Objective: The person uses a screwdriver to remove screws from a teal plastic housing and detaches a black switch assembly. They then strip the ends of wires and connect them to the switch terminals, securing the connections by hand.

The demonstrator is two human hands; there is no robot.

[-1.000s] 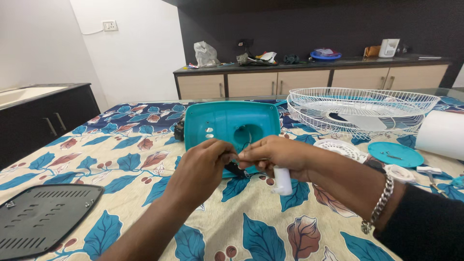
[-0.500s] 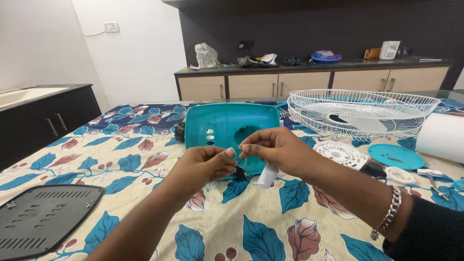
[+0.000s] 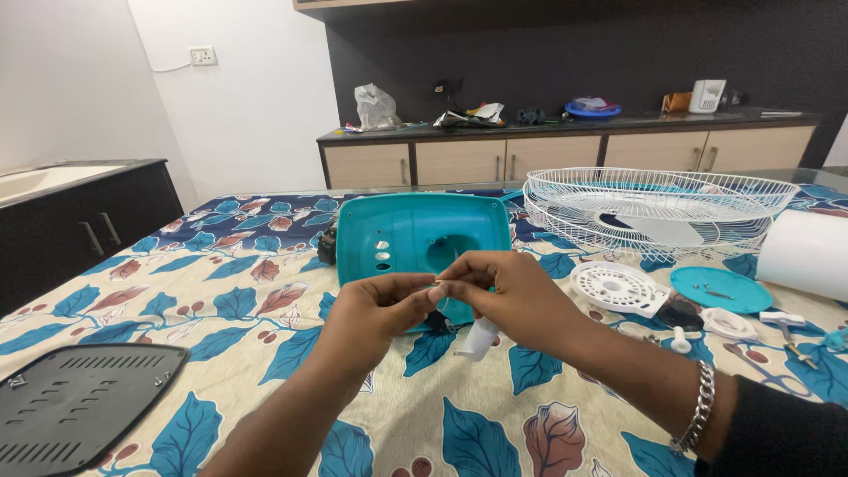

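Note:
My left hand and my right hand meet fingertip to fingertip above the leaf-patterned cloth, pinching a thin wire between them. A small white plastic part hangs from the wire just below my right hand. Directly behind my hands lies a teal plastic housing with a round hole and small slots. A metal chain bracelet circles my right wrist.
A white wire fan guard rests at the back right, next to a white roll. A white perforated disc, a teal round cap and small loose parts lie at the right. A dark vented plate sits front left. Cabinets stand behind.
Both hands have lifted a little off the cloth with the wire, and the white part now dangles in the air below them.

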